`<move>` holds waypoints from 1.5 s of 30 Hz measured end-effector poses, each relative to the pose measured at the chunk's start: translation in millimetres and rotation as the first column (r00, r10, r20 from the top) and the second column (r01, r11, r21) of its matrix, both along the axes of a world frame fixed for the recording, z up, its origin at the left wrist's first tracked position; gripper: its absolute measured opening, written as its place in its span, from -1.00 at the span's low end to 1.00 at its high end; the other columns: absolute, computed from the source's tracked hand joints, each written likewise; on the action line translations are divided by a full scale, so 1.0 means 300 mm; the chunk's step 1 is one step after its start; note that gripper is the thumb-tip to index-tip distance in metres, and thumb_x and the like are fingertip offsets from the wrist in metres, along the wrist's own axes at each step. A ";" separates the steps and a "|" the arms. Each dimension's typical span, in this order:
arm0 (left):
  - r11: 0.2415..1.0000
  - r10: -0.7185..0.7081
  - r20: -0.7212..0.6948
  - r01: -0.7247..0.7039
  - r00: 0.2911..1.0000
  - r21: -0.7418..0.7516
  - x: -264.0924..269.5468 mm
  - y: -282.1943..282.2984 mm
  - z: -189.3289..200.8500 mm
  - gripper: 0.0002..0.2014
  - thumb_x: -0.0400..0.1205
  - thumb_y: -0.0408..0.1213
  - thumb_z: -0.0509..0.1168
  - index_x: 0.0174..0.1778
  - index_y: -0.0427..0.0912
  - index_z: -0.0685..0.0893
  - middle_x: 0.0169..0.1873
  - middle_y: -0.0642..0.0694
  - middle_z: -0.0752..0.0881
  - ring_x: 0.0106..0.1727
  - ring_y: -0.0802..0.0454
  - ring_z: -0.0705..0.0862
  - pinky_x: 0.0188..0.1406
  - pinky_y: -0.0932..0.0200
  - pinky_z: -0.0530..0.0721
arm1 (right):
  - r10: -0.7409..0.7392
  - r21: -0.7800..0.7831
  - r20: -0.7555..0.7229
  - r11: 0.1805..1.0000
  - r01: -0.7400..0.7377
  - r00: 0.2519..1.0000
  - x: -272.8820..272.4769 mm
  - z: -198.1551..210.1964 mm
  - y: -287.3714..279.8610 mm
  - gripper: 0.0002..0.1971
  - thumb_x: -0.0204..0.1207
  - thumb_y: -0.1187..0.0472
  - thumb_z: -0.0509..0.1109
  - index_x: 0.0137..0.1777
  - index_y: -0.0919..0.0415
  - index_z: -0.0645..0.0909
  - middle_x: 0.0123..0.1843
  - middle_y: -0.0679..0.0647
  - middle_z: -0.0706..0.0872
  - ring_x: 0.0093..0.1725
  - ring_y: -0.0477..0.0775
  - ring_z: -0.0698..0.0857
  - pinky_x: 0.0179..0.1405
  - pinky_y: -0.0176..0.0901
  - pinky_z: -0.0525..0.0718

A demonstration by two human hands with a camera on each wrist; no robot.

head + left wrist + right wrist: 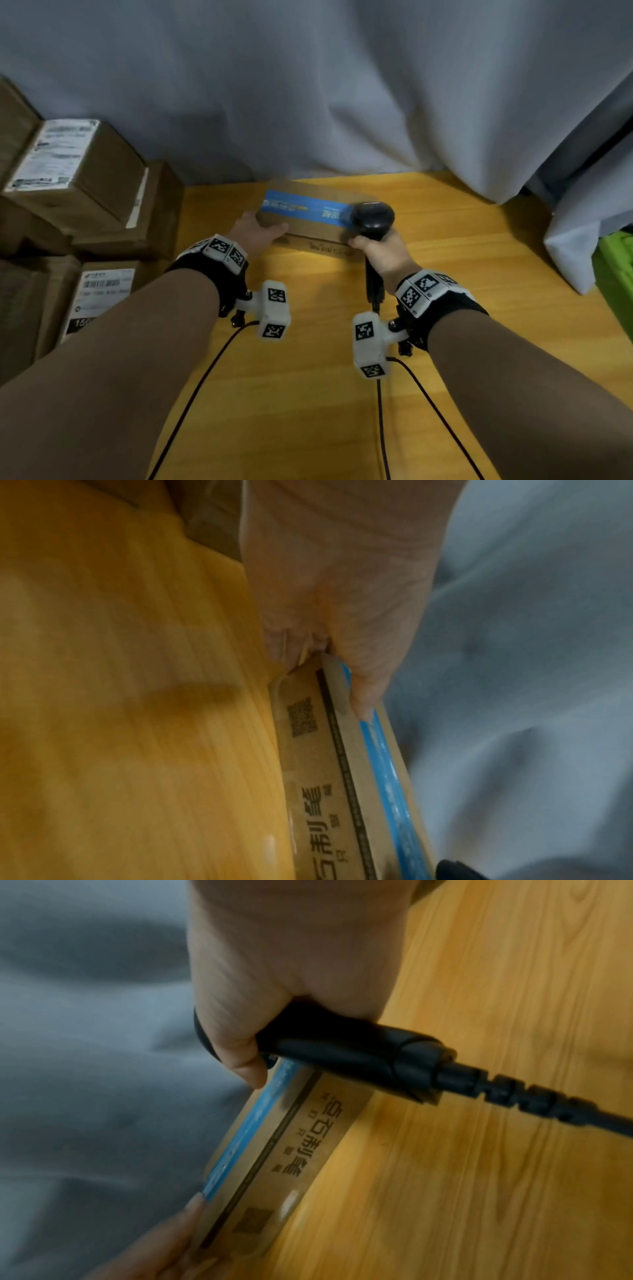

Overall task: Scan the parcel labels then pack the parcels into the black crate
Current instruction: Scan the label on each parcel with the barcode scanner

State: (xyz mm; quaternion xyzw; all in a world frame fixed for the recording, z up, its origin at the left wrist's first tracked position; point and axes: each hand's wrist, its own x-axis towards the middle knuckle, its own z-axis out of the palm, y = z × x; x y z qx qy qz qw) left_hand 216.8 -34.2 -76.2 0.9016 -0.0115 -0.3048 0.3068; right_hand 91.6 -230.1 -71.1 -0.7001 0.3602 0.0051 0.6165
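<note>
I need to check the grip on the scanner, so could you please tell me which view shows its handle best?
The right wrist view: the scanner handle and its cable fill the frame, with the right hand curled round it. The head view shows mainly its rounded top over the parcel. The left wrist view catches only a dark corner at the bottom edge.

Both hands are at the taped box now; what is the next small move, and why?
Probably turn the box over with the left hand to bring up a shipping label. Its top shows only blue tape, and the scanner in the right hand sits at its right end with no white label visible.
</note>
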 end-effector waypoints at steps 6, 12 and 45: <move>0.971 0.094 0.008 -0.090 0.996 -0.222 -0.107 0.113 0.076 -0.12 0.41 0.09 0.53 0.57 0.09 0.19 0.35 0.00 0.43 0.38 -0.02 0.46 0.39 -0.09 0.49 | -0.102 0.036 0.063 0.994 0.099 0.993 -0.024 0.013 0.007 -0.55 0.43 0.27 0.57 0.29 0.19 0.53 0.01 -0.04 0.69 -0.04 -0.08 0.64 0.07 -0.18 0.53; 0.913 0.144 0.143 -0.076 0.979 -0.401 -0.176 0.168 0.232 -0.13 0.48 -0.29 0.52 0.56 -0.05 0.09 0.25 0.03 0.43 0.29 0.15 0.46 0.21 0.28 0.43 | -0.119 0.197 0.147 0.976 0.089 0.982 -0.058 0.120 0.079 -0.72 0.46 0.30 0.54 0.10 0.11 0.56 -0.08 0.01 0.74 -0.09 -0.01 0.73 -0.12 -0.20 0.70; 0.886 0.200 0.308 -0.038 0.930 -0.462 -0.202 0.498 0.738 -0.57 0.55 -0.06 0.44 0.28 -0.13 0.57 -0.09 0.00 0.75 -0.13 0.08 0.75 -0.36 0.35 0.71 | 0.338 0.074 0.378 0.917 -0.392 0.862 -0.067 0.611 0.260 -0.54 0.17 -0.14 0.59 -0.01 0.09 0.70 -0.11 0.04 0.81 0.14 0.12 0.73 0.41 0.14 0.53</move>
